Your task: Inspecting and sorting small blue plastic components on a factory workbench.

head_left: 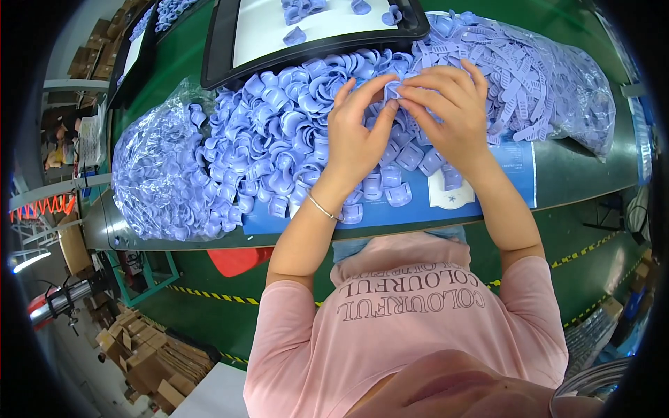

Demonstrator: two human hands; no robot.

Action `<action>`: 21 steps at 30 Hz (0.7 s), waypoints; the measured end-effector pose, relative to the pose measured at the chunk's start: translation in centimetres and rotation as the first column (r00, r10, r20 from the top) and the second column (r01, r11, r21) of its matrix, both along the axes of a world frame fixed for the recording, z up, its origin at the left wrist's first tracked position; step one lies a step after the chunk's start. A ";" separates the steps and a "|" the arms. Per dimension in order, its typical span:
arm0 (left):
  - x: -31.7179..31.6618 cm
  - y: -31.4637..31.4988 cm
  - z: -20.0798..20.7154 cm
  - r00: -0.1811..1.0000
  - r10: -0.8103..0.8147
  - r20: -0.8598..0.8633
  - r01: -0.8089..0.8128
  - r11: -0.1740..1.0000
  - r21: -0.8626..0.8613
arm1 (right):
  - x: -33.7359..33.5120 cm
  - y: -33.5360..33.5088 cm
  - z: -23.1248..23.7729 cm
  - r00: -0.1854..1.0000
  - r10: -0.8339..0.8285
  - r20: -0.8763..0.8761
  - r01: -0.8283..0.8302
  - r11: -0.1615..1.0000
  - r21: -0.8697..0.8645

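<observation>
My left hand (pixel 357 131) and my right hand (pixel 451 115) meet above the pile, fingertips closed on one small lavender plastic part (pixel 392 90). Fingers cover most of it, so its exact shape is hard to tell. Below and left of my hands spreads a heap of curved lavender plastic pieces (pixel 282 118), some lying loose near the table's front edge. Beyond my right hand lie many flat, slotted lavender plastic straps (pixel 519 87), spilling from a clear plastic bag (pixel 589 90).
A black-rimmed tray (pixel 209 59) with a white bottom holds several curved pieces at the back. Another clear bag (pixel 150 171) of curved pieces lies on the left. A blue sheet (pixel 512 184) covers part of the green table; a red stool (pixel 240 260) stands below its edge.
</observation>
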State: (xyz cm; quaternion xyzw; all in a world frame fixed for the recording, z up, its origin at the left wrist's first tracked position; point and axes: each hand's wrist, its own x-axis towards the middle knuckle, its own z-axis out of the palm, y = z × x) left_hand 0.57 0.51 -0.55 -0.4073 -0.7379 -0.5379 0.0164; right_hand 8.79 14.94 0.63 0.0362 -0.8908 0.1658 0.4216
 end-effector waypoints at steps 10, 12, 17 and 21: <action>0.5 0.2 0.1 0.970 -0.043 0.238 0.017 0.994 0.112 | 0.1 0.3 0.3 0.997 -0.003 0.075 0.011 0.994 -0.109; 0.5 0.2 0.3 0.903 -0.138 0.408 0.043 0.972 0.232 | -0.1 0.8 -0.1 0.995 0.032 0.094 -0.017 0.987 -0.158; 0.3 0.4 0.4 0.812 -0.262 0.521 0.072 0.931 0.357 | -0.3 0.5 -0.9 0.986 0.148 0.076 -0.122 0.953 -0.276; 0.3 0.0 0.6 0.890 -0.285 0.356 0.188 0.941 0.283 | -0.5 0.6 -1.9 0.990 0.117 0.084 -0.069 0.898 -0.435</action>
